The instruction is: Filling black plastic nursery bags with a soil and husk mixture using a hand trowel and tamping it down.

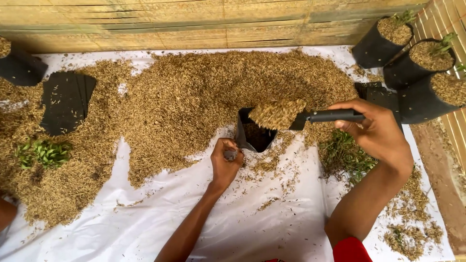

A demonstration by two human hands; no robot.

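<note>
Bamboo-slat wall (194, 24) behind a white ground sheet (242, 228), daylight.

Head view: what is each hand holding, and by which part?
The right hand grips a small black scoop, heaped with husks, by its handle. The left hand pinches the rim of an open black plastic grow bag.

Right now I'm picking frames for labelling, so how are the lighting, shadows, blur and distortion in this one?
Head view: soft, even daylight with no glare on the white sheet; only faint shadows under the left hand and right hand; the loaded scoop and husk pile look sharp, without motion blur; the bamboo wall bows slightly, suggesting wide-angle distortion.
</note>
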